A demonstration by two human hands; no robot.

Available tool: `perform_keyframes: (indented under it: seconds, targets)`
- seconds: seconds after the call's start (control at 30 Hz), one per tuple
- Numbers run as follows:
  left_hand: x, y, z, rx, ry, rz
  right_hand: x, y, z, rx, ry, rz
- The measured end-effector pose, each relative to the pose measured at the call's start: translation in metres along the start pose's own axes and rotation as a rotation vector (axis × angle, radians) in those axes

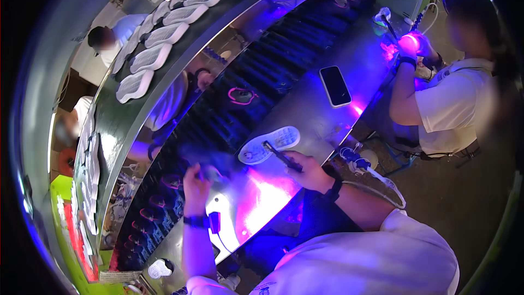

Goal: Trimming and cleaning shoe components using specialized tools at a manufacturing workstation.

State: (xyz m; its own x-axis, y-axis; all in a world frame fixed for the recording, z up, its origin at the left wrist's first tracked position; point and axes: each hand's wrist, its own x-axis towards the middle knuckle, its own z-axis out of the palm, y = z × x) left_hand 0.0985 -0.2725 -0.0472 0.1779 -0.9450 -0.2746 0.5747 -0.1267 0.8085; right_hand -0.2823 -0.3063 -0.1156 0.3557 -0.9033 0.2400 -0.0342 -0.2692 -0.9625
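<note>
My right hand (310, 171) is closed around a dark-handled brush (284, 157). The brush's tip rests on a white shoe sole (285, 137), which lies on the metal bench in front of me. To the left, my left hand (196, 187) is raised at the edge of the dark conveyor, beside a blurred, rounded thing (212, 173). Motion smears its fingers, so I cannot make out whether they hold that thing. Below this hand a white, curved flat piece (221, 206) lies on the bench, partly behind a small dark box (215, 222) by my wrist.
A dark ribbed conveyor (284, 49) carries several small pieces with glowing pink outlines. On the higher belt (188, 38) behind it sit several pale soles (166, 34). A phone (335, 86) lies on the bench. A co-worker (453, 93) sits at right; a white hose (385, 180) hangs nearby.
</note>
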Motion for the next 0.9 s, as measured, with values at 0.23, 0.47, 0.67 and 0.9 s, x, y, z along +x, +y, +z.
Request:
perform_keyframes:
  seconds: [0.23,0.47,0.67,0.9]
  targets:
    - [-0.162,-0.039,0.032,0.694,0.234,0.485,-0.004,-0.035,0.003,0.068,-0.17,0.18]
    - [-0.246,-0.092,0.055,1.365,0.364,0.83,-0.039,-0.088,0.037,-0.134,-0.275,-0.04]
    - [-0.277,-0.141,0.048,1.556,0.371,0.865,-0.056,-0.092,0.062,-0.226,-0.541,-0.02]
    - [-0.282,-0.16,0.029,1.555,0.28,0.901,-0.054,-0.075,0.092,-0.226,-0.543,0.133]
